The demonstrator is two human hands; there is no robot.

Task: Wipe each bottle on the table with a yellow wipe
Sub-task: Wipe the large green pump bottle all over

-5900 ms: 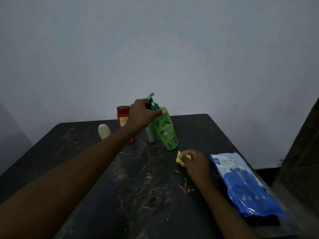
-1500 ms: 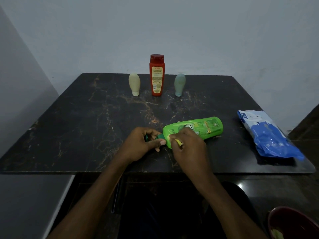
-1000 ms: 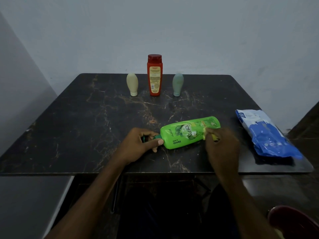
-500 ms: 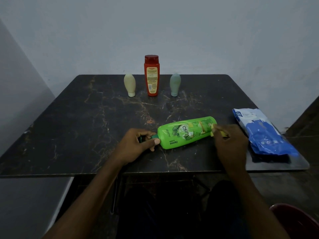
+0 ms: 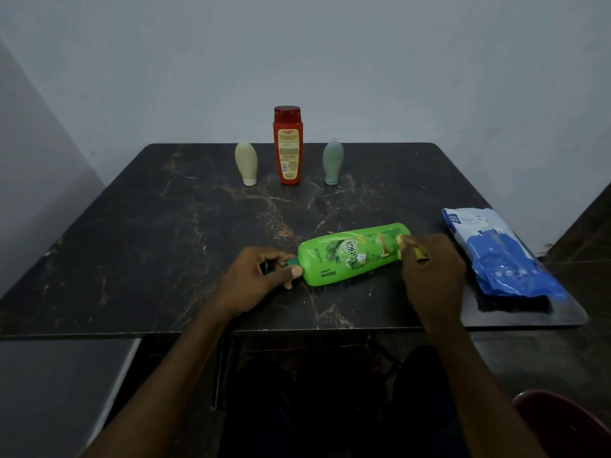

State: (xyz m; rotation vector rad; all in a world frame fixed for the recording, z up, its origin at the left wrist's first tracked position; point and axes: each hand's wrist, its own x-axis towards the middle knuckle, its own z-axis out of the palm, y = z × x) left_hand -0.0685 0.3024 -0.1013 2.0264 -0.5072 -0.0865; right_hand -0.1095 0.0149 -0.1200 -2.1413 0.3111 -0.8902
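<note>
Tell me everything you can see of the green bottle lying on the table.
The green bottle lies on its side on the table, near the front edge, base pointing right and away. It looks like glossy bright green plastic with a leafy label reading Vatika and Henna. Its darker green top is mostly hidden in the left hand, which grips it. The right hand presses a yellow wipe against the base end.

green bottle (image 5: 352,254): glossy plastic | table (image 5: 165,233): polished dark marble | wipes pack (image 5: 496,256): shiny film

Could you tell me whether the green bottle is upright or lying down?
Lying down: the green bottle rests lengthwise on the table, left hand gripping its cap.
</note>
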